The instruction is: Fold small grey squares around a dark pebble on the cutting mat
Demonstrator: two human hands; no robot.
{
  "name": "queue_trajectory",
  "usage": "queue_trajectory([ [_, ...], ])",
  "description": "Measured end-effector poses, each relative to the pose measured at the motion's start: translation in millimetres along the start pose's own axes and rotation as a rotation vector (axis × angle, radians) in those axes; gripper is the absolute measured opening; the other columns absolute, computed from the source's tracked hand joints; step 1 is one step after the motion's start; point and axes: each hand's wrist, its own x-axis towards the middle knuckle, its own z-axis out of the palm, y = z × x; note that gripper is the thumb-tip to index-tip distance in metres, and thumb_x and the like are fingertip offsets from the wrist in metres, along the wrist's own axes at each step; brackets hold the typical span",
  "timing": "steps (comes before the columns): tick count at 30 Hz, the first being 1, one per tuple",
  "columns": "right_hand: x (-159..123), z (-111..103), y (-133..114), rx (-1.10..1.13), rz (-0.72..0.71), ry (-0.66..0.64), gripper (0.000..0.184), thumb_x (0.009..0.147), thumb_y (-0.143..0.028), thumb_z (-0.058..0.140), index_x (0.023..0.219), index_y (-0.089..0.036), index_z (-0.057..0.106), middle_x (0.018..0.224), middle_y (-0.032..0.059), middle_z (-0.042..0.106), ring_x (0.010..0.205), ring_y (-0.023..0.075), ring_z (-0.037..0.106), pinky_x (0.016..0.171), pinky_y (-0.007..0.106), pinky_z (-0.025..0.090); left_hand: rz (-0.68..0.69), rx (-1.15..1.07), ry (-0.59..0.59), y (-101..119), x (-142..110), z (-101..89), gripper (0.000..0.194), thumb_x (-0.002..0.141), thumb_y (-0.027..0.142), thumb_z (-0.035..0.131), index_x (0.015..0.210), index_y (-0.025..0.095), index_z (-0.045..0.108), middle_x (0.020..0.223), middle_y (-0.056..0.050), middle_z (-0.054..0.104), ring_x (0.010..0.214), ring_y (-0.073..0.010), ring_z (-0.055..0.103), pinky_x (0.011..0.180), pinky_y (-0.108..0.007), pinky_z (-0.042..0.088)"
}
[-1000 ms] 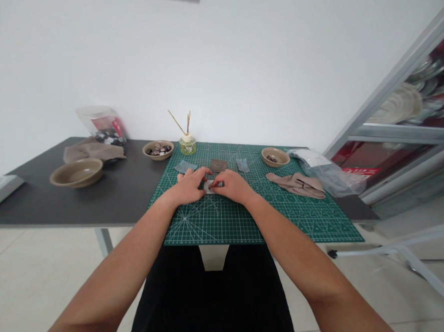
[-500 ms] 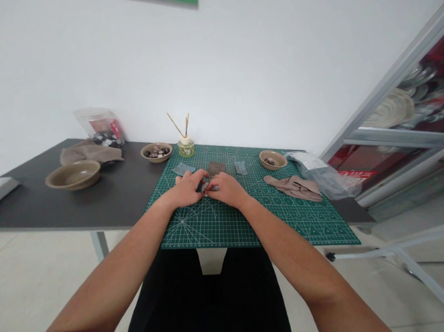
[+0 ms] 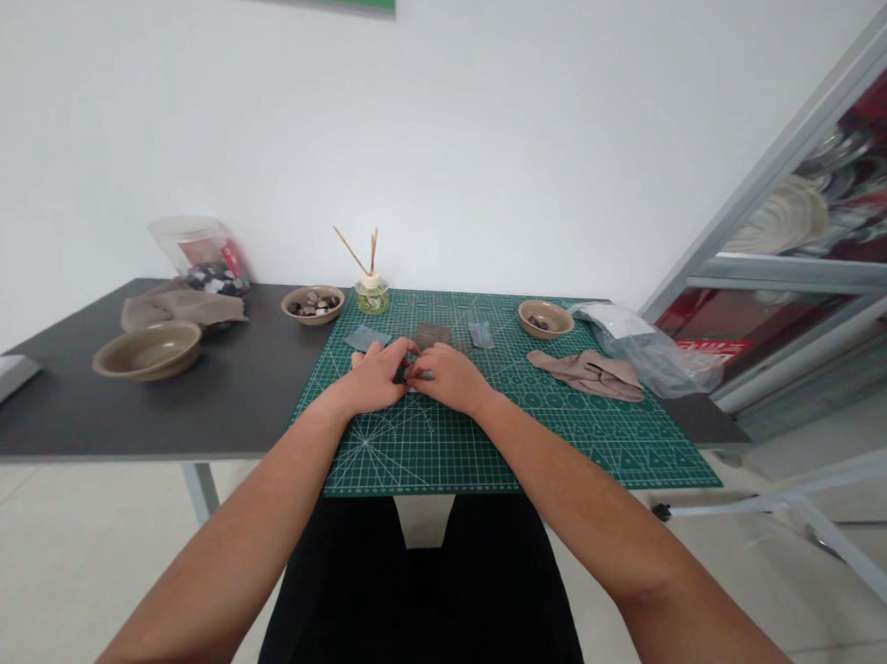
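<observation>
My left hand [image 3: 373, 378] and my right hand [image 3: 450, 377] meet at the middle of a green cutting mat [image 3: 495, 439]. Their fingertips pinch together over a small pale piece [image 3: 414, 375] that is mostly hidden between them; I cannot make out what it is. Just beyond the hands lie three small fabric squares: a grey-blue one [image 3: 367, 337], a brown one [image 3: 433, 335] and a smaller grey one [image 3: 481, 335].
A small bowl [image 3: 546, 318], beige cloth [image 3: 588, 373] and a clear plastic bag [image 3: 651, 349] lie on the mat's right. On the dark table [image 3: 253, 404] stand a reed diffuser [image 3: 370, 291], a bowl of pebbles [image 3: 313, 304], a large bowl [image 3: 148, 351], folded cloth [image 3: 178, 306] and a plastic jar [image 3: 198, 252].
The hands have drawn closer together over the small piece, which shows less now. The view shifted slightly; nothing else on the table moved.
</observation>
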Motion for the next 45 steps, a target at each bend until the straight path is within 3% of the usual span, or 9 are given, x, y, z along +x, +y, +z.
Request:
queue_trajectory([
  [4, -5, -5, 1, 0.035, -0.031, -0.008, 0.005, 0.082, -0.023, 0.072, 0.078, -0.02, 0.073, 0.084, 0.0013, 0.07, 0.086, 0.0165, 0.058, 0.084, 0.03, 0.038, 0.01, -0.003, 0.0, -1, -1, 0.3, 0.052, 0.076, 0.033, 0.053, 0.127, 0.027, 0.044, 0.118, -0.009, 0.063, 0.117, -0.0349, 0.046, 0.093, -0.05, 0.034],
  [12, -8, -6, 5, -0.058, 0.156, 0.058, 0.009, 0.081, -0.025, 0.072, 0.075, -0.018, 0.072, 0.08, 0.0033, 0.066, 0.084, 0.018, 0.056, 0.079, 0.03, 0.039, 0.025, -0.001, 0.008, -3, 0, 2.1, 0.052, 0.075, 0.03, 0.053, 0.126, 0.028, 0.042, 0.119, -0.008, 0.064, 0.116, -0.0346, 0.046, 0.092, -0.05, 0.034],
  [18, -1, 2, 3, -0.036, 0.034, 0.035, 0.008, 0.086, -0.024, 0.069, 0.084, -0.018, 0.074, 0.091, 0.0049, 0.069, 0.089, 0.0172, 0.057, 0.085, 0.031, 0.04, 0.022, 0.0, 0.004, -2, 2, 0.7, 0.051, 0.077, 0.033, 0.054, 0.126, 0.027, 0.043, 0.117, -0.008, 0.063, 0.115, -0.035, 0.047, 0.092, -0.049, 0.034],
  [22, -6, -4, 2, 0.033, -0.011, 0.01, 0.006, 0.082, -0.023, 0.073, 0.079, -0.018, 0.072, 0.085, 0.0025, 0.069, 0.085, 0.0165, 0.058, 0.084, 0.03, 0.04, 0.019, -0.005, 0.0, -3, 1, 0.3, 0.052, 0.076, 0.033, 0.054, 0.127, 0.028, 0.043, 0.118, -0.008, 0.064, 0.117, -0.0346, 0.047, 0.093, -0.048, 0.033],
  [30, -11, -7, 12, 0.018, 0.109, 0.069, 0.01, 0.079, -0.025, 0.074, 0.072, -0.017, 0.072, 0.076, 0.0024, 0.066, 0.08, 0.0169, 0.056, 0.076, 0.029, 0.038, 0.015, -0.006, -0.011, -4, 1, 1.2, 0.056, 0.075, 0.03, 0.053, 0.13, 0.026, 0.041, 0.121, -0.009, 0.064, 0.117, -0.0351, 0.045, 0.093, -0.049, 0.033],
  [38, -6, -4, 4, 0.068, -0.029, 0.01, 0.004, 0.082, -0.022, 0.073, 0.079, -0.019, 0.073, 0.086, 0.0019, 0.071, 0.085, 0.0166, 0.058, 0.083, 0.029, 0.039, 0.008, -0.012, 0.002, -2, 0, 0.6, 0.052, 0.076, 0.031, 0.054, 0.127, 0.027, 0.043, 0.12, -0.008, 0.065, 0.116, -0.034, 0.046, 0.092, -0.048, 0.033],
  [45, -12, -9, 9, 0.067, 0.063, 0.04, 0.008, 0.076, -0.022, 0.075, 0.071, -0.019, 0.07, 0.075, 0.0005, 0.066, 0.079, 0.0164, 0.056, 0.076, 0.028, 0.038, 0.019, -0.008, 0.003, -5, 1, 2.6, 0.054, 0.074, 0.028, 0.054, 0.128, 0.026, 0.043, 0.12, -0.007, 0.066, 0.116, -0.0346, 0.046, 0.091, -0.048, 0.033],
])
